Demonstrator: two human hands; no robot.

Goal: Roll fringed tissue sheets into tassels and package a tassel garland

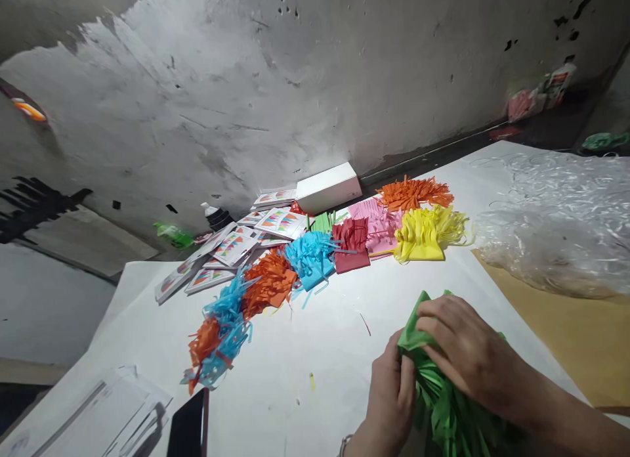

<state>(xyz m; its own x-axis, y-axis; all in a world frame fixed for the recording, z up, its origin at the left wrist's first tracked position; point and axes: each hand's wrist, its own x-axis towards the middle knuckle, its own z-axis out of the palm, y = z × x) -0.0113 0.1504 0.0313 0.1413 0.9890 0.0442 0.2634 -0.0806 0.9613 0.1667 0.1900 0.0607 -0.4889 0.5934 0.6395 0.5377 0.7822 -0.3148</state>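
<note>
A bundle of green fringed paper (445, 411) lies on the white table (319, 339) at the lower right. My right hand (465, 352) presses flat on top of its folded end. My left hand (391, 394) pinches the bundle's left edge, fingers closed on the paper. The cut strips hang down toward me, partly hidden under my right forearm.
Fringed paper bundles run across the table: orange (416, 193), yellow (426, 234), pink (377, 224), red (350, 243), blue (311, 257), more orange and blue (231, 319). Printed cards (231, 247), a white box (327, 186), a clear plastic bag (556, 227), brown paper (575, 339), white sheets (103, 414).
</note>
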